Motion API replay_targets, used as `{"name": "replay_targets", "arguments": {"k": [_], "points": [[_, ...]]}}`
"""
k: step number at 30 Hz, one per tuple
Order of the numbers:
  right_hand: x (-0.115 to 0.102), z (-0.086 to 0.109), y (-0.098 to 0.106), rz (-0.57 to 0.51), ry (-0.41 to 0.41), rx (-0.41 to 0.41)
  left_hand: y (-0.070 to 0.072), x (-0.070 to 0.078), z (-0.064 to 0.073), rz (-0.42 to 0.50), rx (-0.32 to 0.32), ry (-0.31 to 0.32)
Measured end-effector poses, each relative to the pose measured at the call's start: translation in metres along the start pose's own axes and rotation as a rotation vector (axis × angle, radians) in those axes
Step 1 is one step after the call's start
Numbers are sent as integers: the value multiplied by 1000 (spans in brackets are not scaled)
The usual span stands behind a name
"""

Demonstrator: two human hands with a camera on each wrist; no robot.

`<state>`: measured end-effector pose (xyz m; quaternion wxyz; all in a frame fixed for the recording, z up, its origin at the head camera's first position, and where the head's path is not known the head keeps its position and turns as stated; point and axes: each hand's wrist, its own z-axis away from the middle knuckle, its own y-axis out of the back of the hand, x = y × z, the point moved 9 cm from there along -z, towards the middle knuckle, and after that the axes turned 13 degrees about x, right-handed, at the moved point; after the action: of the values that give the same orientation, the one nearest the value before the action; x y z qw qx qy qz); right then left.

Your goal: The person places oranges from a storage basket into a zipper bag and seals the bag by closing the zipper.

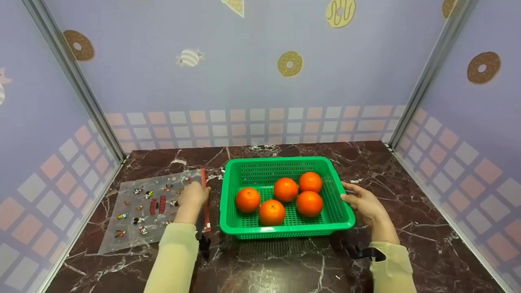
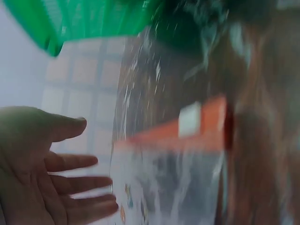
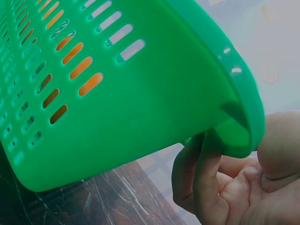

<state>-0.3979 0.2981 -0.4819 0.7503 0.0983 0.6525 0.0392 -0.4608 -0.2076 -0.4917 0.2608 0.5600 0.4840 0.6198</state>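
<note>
A green plastic basket (image 1: pixel 285 231) with slotted sides stands mid-table, and several oranges (image 1: pixel 272 213) lie on its floor. My right hand (image 1: pixel 366 205) grips the basket's right end, thumb at the top rim. In the right wrist view, fingers (image 3: pixel 206 171) curl up under the overhanging rim. Left of the basket lies a clear zip bag (image 1: pixel 132 203) printed with small cartoon figures and red lettering. Over its right part is my left hand (image 1: pixel 192 200), beside the red zip strip (image 1: pixel 206 217). Its fingers (image 2: pixel 84 183) are extended and spread from the thumb in the left wrist view, holding nothing.
The table (image 1: pixel 281 272) is dark red marble with white veins. Patterned panels (image 1: pixel 252 81) close it in at the back and on both sides, with metal corner posts (image 1: pixel 423 81) between them. Black straps (image 1: pixel 366 253) circle the wrists over pale yellow sleeves.
</note>
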Motion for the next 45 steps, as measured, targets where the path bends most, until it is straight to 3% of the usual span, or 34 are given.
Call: {"name": "replay_targets", "arguments": {"k": [6,14,24,45], "points": [[-2,0,1,0,1,-2,-13,5,6,-56,-15,22],[-1,-1,1,-12,-8,-12,-19,1,4,-70,34,42],[1,0,1,-17,-13,-13,-15,1,4,-64,105,45],[1,-1,-1,-8,-15,-3,-8,-10,7,11,131,82]]}}
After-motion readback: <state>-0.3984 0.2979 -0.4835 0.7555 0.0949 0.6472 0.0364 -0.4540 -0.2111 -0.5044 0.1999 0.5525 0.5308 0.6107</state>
